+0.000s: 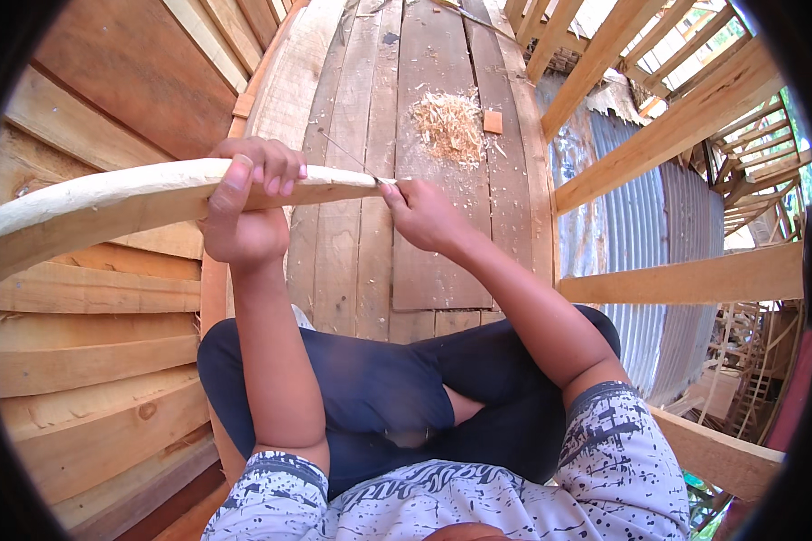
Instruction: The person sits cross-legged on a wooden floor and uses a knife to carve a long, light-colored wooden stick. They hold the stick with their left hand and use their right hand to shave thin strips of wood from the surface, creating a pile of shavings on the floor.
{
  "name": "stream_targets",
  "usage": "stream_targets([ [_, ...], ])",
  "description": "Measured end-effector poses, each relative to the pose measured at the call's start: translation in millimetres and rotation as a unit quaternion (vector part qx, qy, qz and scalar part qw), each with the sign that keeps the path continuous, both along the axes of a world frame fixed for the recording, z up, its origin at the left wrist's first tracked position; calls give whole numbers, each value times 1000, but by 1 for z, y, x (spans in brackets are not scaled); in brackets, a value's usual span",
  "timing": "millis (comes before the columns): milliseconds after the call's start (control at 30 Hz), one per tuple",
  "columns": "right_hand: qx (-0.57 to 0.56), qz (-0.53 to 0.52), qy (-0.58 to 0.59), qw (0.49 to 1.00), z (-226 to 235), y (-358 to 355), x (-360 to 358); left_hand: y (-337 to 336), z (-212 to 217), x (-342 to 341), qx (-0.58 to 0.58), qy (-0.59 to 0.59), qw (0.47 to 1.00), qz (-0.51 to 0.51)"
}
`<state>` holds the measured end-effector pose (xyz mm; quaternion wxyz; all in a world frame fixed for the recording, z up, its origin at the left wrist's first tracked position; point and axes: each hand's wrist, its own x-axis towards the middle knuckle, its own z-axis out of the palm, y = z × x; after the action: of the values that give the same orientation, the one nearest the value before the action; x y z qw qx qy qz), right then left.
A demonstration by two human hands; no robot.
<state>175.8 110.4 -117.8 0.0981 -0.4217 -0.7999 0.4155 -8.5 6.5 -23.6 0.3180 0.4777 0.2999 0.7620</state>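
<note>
A long, curved piece of pale wood [144,185] reaches from the left rim across to the middle, held up above the floor. My left hand [248,194] is wrapped round it, thumb on the near side and fingers over the top. At its narrow right end, my right hand [421,212] is closed, the thumb against the wood's tip. A thin dark rod-like thing [347,155] slants from beside that thumb toward the far left. Whether it is a blade seen edge-on or a wire I cannot tell; its held end is hidden in my fingers.
Wood shavings [448,126] lie heaped on the plank floor [442,261], beside a small orange-brown block [493,122]. A board wall [90,338] stands close on my left. Along the right side runs a wooden railing [686,275], with corrugated metal sheets [636,216] beyond it.
</note>
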Motion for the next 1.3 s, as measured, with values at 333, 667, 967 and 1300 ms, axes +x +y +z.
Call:
stream_targets([
  [333,-9,-11,-8,1000,4,-6,-2,2,2,-2,0,-16,1000,5],
  [667,-45,33,-9,998,0,7,2,0,1,-2,8,12,1000,-21],
  [967,53,2,-44,998,-19,8,5,1,-3,-5,6,8,1000,-27],
  [1300,-15,11,-80,997,5,4,2,1,-3,-5,8,11,1000,-26],
])
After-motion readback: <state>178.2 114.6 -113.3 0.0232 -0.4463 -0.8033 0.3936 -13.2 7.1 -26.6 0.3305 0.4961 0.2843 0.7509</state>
